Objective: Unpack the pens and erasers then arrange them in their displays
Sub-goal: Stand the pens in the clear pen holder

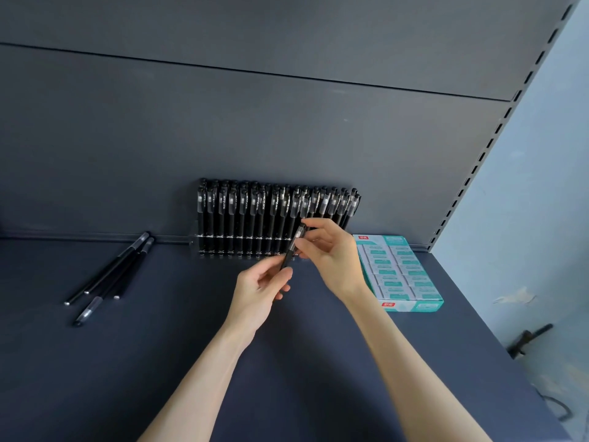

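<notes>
Dark grey shelving fills your view: a flat shelf (127, 362) below, and a matching back panel (223, 122) rising behind it. At far left, a few loose pens (111, 275) lie on the shelf, black with pale caps, slanting from near the back panel toward you and partly overlapping one another. Further right, against the back panel, stands a clear rack (232, 250). It is packed from end to end with standing pens (242, 212), black, upright, caps on top, set in close rows one behind another. In front of the right part of the rack you hold one black pen (289, 255) with both hands, tilted so its top leans toward the rack; whether it touches the rack you cannot tell from here. Your left hand (258, 291) has its fingers curled round the pen's lower end. Your right hand (331, 250) pinches the upper end between thumb and fingertips. Just right of the rack, near the shelf's right edge, sits an open teal and white carton (414, 306), its long side running toward you. Inside it, boxed erasers (382, 269) lie flat in two neat columns that fill it. Beyond the carton a slotted metal upright (497, 129) climbs the edge of the shelving, with a pale blue wall (541, 186) past it.
</notes>
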Tool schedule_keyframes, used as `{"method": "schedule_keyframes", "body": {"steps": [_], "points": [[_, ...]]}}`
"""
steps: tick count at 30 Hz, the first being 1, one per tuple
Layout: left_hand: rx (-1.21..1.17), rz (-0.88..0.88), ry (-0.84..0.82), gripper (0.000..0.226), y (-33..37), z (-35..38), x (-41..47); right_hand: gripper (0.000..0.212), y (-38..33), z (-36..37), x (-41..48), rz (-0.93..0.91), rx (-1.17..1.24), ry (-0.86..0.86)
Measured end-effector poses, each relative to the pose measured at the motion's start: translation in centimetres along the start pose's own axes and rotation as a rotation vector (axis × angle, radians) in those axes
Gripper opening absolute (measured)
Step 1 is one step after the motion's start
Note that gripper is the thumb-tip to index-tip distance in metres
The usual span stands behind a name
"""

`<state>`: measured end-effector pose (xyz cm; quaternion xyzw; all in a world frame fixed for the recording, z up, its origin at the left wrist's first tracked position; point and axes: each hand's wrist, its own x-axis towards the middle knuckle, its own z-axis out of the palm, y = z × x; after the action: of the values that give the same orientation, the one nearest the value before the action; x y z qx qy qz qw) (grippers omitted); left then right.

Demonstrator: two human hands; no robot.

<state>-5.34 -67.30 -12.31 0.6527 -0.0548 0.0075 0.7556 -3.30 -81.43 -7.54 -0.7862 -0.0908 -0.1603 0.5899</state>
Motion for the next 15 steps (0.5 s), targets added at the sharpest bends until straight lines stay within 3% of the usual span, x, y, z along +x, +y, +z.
{"method": "schedule_keyframes", "body": {"steps": [4, 8, 12, 15], "points": [[0.131, 0.002, 0.245, 0.019, -0.2, -1.0, 0.6, 0.026, -0.8, -0.9, 1.0, -0.039, -0.062, 0.196], [0.355, 0.034, 0.567, 0.058, 0.1, -3.0, 2.2, 0.022, -2.1, -2.4, 2.9, -0.128, -0.194, 0.362], [0.542, -0.014, 0.592, 0.094, 0.7, -4.8, 4.3, 0.021, -2.7, -2.9, 4.2, -0.240, -0.248, 0.404], [0.682, 0.057, 0.628, 0.094, 0.6, -5.2, 4.8, 0.022, -2.6, -2.7, 5.0, -0.262, -0.254, 0.405]]}}
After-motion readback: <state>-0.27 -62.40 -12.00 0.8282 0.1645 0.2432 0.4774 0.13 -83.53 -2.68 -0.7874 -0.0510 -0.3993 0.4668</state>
